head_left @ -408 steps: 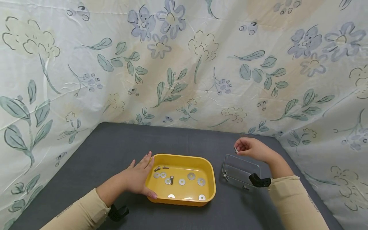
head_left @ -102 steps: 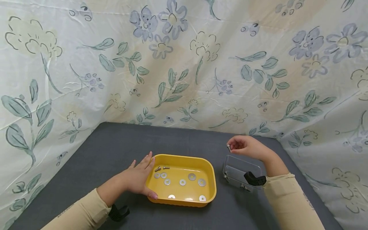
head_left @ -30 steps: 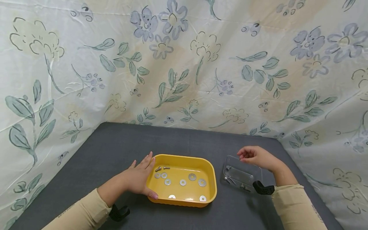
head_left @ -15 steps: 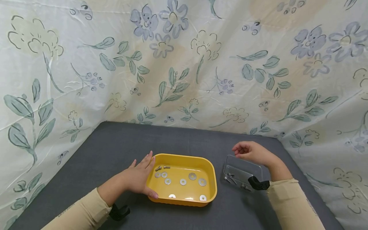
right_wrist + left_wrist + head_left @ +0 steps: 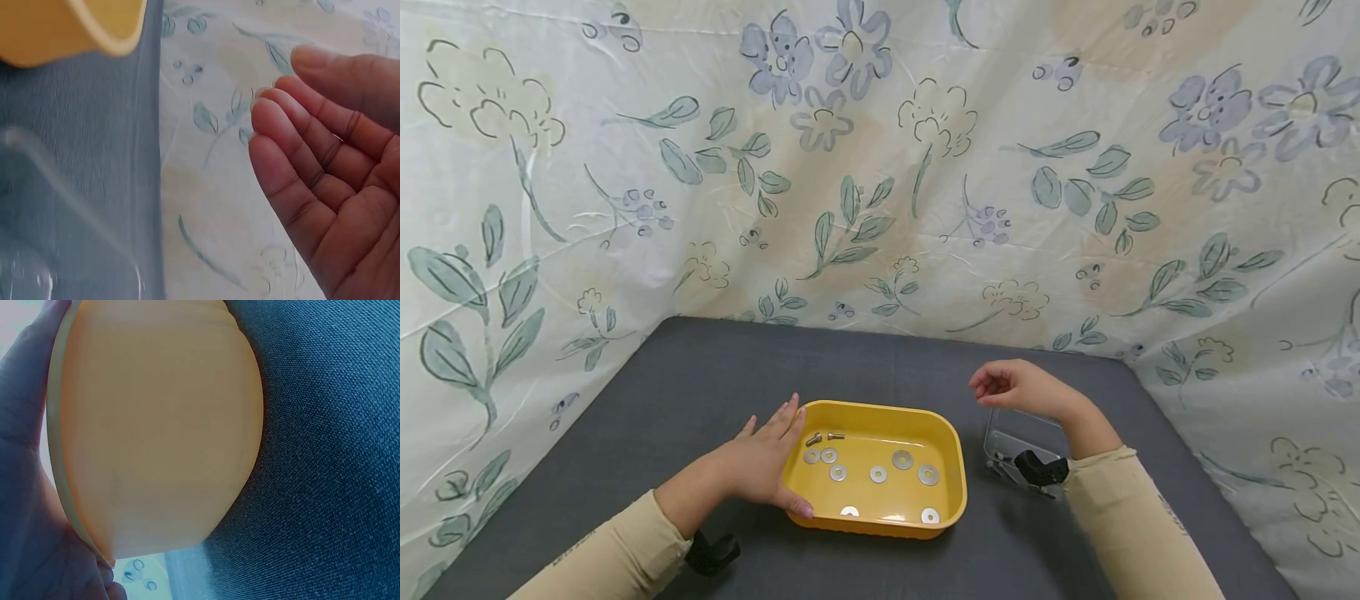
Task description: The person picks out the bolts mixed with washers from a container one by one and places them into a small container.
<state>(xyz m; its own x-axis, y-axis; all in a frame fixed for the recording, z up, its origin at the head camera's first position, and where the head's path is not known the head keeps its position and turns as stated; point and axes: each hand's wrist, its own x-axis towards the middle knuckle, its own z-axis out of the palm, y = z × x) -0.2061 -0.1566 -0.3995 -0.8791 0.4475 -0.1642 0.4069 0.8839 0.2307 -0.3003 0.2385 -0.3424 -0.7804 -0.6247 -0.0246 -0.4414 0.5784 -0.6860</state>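
My right hand [image 5: 1018, 387], fingers relaxed and empty, hovers between clear plate [image 5: 1009, 435] and yellow tray [image 5: 951, 467]; left hand [image 5: 763, 462] steadies tray. Two bolts [image 5: 820, 437] and seven washers [image 5: 880, 475] remain.

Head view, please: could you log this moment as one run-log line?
left hand: rests on yellow tray side | right hand: empty, above clear container | tray: washers, two bolts

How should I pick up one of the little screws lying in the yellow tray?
Probably from straight above. The two screws lie flat near the back left corner of the yellow tray, whose walls block a sideways reach. Pinch one across its thin shaft with thumb and fingertip. The right hand is empty above the table; the left hand rests on the tray's left wall.
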